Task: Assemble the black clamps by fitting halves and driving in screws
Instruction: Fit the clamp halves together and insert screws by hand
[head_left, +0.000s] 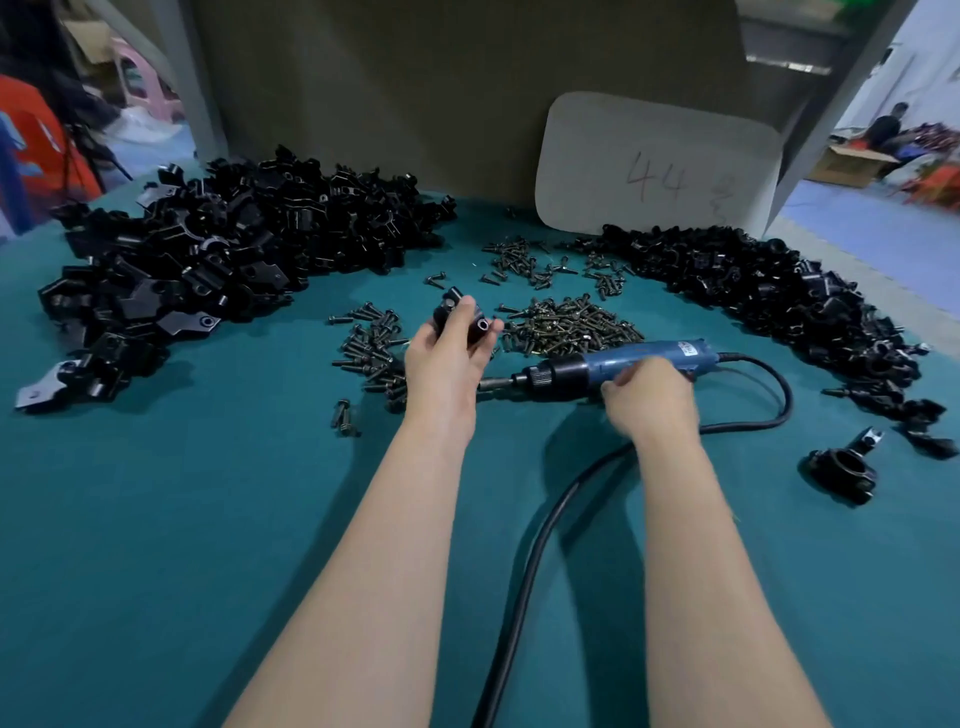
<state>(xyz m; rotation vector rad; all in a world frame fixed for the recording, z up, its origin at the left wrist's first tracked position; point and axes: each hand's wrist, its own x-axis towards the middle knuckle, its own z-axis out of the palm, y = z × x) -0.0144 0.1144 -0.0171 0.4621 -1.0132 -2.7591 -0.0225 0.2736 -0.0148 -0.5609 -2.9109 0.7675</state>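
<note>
The clamp (464, 318) sits in the left hand (447, 353), held up off the worktop (208, 519) with fingers and thumb curled round its black body. One screw hole on its right end faces the camera. I cannot tell whether a screw is already seated in it.

The right hand (647, 400) lies to the right of the clamp and nearer the person, closed over the blue body of the driver (618, 364). The driver's long axis runs left to right, and its bit points left and ends just beside the left wrist, below the clamp. It looks level and low over the worktop, but I cannot tell whether it rests there or is lifted. Its cord (530, 545) trails from the right end and loops back toward the person.

The right hand is the one nearer the tool's work. By my judgement, the bit must swing up and forward from its flat line to meet the hole, or the left hand must bring the clamp down to it.

Loose screws (571, 325) lie just beyond both hands, between them, and are closest to the left fingertips.
</note>
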